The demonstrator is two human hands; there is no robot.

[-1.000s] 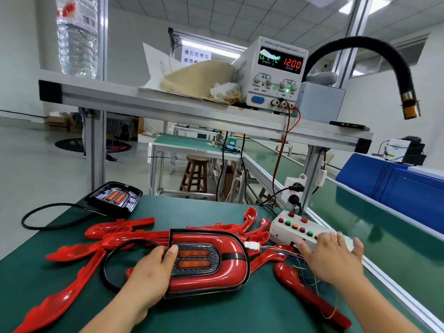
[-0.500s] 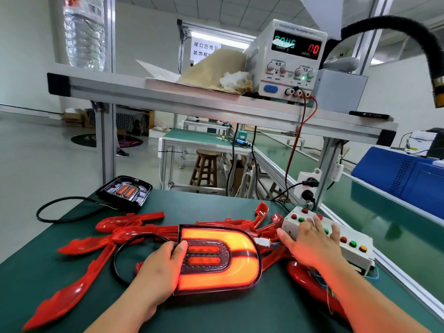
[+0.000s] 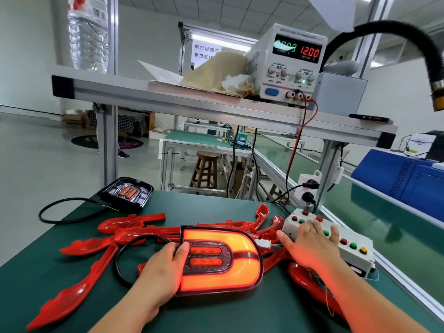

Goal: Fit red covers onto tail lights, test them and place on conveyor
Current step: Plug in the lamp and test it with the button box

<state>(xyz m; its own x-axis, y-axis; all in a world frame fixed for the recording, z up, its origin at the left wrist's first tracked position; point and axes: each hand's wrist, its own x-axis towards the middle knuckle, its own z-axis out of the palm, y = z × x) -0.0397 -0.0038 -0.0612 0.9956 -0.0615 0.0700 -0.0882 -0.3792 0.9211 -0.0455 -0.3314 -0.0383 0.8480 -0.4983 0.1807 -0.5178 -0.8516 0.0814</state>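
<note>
Testing looks underway: the left hand (image 3: 163, 272) grips the left edge of the tail light (image 3: 221, 260), which lies flat and glowing on the matte green mat (image 3: 216, 313), while the right hand (image 3: 310, 246) rests spread, fingers straight, on the button box (image 3: 346, 246). Tugging the lamp sideways could, I judge, unseat its small white connector (image 3: 263, 243). Its glossy red cover forms a rounded U around a dark, textured inset.
</note>
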